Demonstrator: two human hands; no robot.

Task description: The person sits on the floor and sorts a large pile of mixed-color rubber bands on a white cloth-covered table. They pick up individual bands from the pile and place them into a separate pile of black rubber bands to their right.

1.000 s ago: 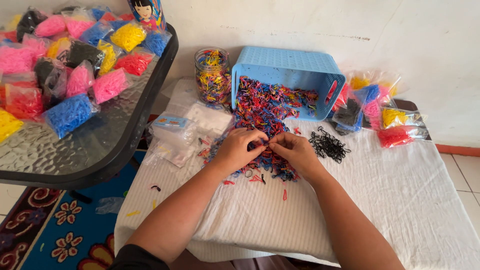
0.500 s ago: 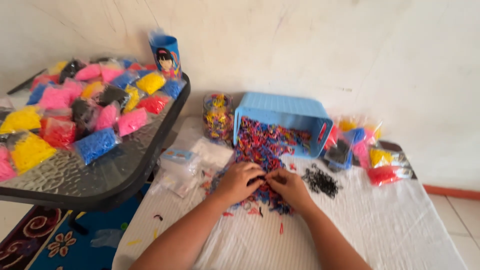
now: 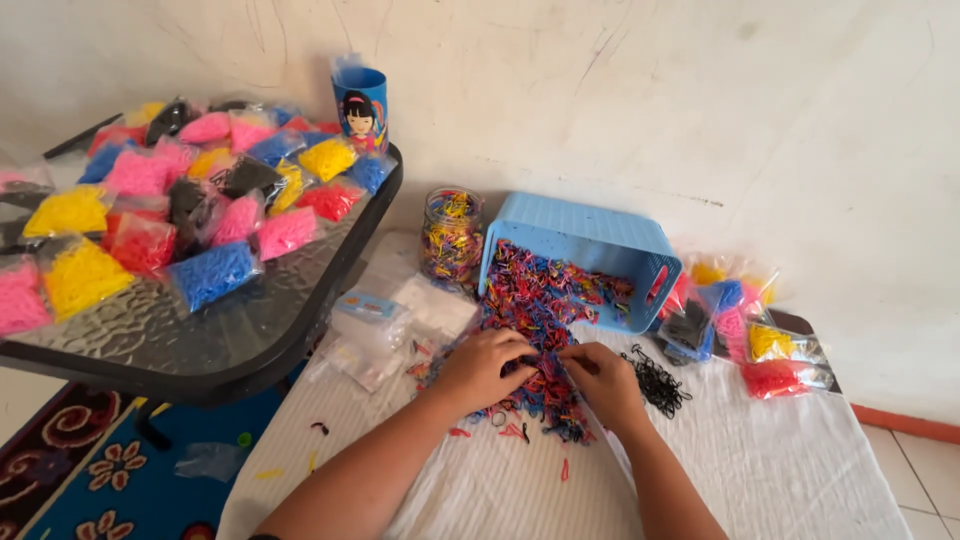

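Multicoloured small rubber bands (image 3: 540, 330), light, soft, springy, spill from the tipped blue basket (image 3: 590, 245) onto white cloth (image 3: 750, 470), where our left hand (image 3: 485, 368) and right hand (image 3: 603, 385) pinch loose ones best taken singly.

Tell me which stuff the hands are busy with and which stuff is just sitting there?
Busy with:
left hand and right hand, both in the pile of mixed coloured bands
tipped blue basket the pile spills from
small heap of black bands beside the right hand

Just sitting there:
jar of bands
colour-sorted bags on the glass table
blue cup
empty clear bags
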